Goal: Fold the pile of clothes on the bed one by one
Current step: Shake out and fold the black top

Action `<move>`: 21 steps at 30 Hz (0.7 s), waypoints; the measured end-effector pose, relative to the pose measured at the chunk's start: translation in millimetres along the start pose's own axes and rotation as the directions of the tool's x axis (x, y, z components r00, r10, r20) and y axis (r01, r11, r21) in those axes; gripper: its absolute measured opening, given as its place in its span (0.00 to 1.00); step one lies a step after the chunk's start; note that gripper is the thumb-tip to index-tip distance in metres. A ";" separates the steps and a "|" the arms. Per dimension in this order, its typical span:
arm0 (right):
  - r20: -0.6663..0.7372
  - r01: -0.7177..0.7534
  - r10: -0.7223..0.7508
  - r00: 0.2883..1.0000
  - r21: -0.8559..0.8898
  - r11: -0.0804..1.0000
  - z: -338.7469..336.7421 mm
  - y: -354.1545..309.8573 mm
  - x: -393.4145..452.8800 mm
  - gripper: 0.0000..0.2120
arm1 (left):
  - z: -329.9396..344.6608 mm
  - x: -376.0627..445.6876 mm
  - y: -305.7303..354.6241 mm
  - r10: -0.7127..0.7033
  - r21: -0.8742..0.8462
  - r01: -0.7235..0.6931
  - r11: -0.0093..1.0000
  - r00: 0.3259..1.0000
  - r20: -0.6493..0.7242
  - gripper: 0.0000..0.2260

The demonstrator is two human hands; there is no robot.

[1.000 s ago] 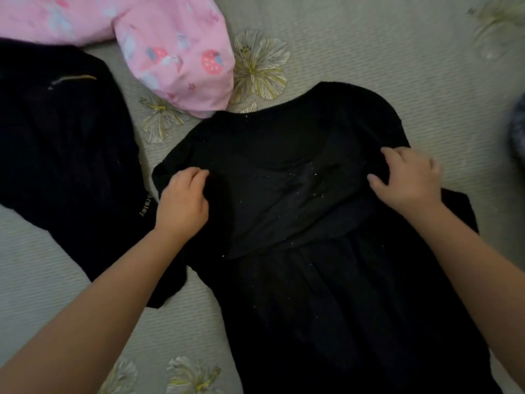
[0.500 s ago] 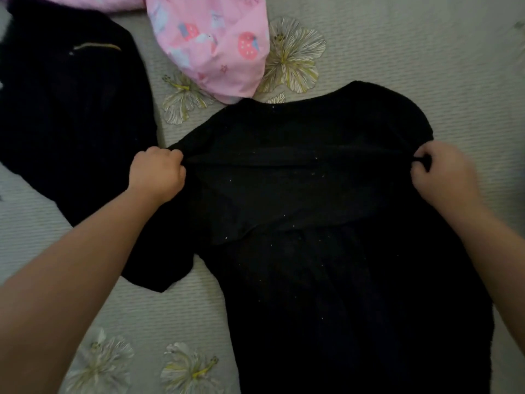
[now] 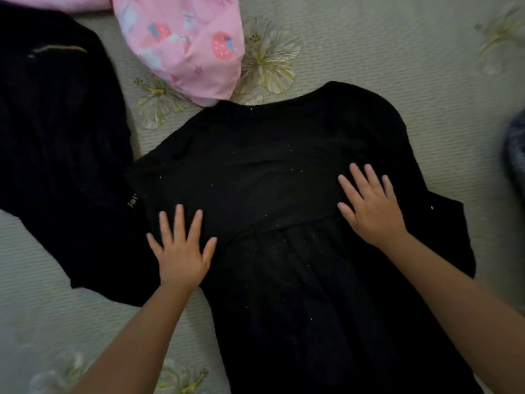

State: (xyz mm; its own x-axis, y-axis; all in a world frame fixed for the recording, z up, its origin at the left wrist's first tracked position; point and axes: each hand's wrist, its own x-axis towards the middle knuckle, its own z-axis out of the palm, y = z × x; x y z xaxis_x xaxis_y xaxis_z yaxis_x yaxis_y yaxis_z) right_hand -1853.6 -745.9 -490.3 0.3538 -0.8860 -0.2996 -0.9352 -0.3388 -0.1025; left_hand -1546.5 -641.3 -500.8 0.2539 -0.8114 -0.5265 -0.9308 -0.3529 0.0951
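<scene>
Item one: black dress (image 3: pixel 284 172), the landmark for all that follows. We see it laid flat on the bed (image 3: pixel 397 46), neckline away from us, skirt running down past the lower edge of the view. The top part is folded down over the chest, its lower edge forming a slanting line across the waist. Pale specks dot the cloth.

Item two: our left hand (image 3: pixel 181 251). It lies palm down on the dress's left side at the waist, fingers straight and spread, pressing the cloth flat; it grips nothing.

Item three: our right hand (image 3: pixel 372 209). It lies palm down on the dress's right side, a little higher, fingers straight and fanned, also pressing and gripping nothing.

Item four: second black garment (image 3: pixel 62 155). It lies left of the dress, its right edge touching or overlapping the dress's left edge; we cannot tell which lies on top. A small light label shows near that edge.

Item five: pink printed cloth (image 3: pixel 181 44). It lies above the dress's left shoulder, its lower tip just at the neckline.

Item six: bare bedcover with flower prints. Open room lies above and right of the dress, and below the second garment on the left.
</scene>
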 end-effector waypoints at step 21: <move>0.414 -0.774 0.739 0.532 0.591 0.227 37.9 79.3 -249.1 0.15 | 63.3 -64.9 147.0 0.454 0.211 -0.477 0.853 0.879 0.148 0.33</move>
State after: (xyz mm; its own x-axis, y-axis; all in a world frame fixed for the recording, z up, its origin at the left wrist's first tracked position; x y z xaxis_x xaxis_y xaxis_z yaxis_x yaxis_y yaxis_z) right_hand -2016.4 -540.0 -459.7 -0.5069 -0.5907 -0.6278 -0.4927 0.7961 -0.3513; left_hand -1716.5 -611.1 -506.1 -0.2386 -0.8043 -0.5443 -0.9708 0.1839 0.1539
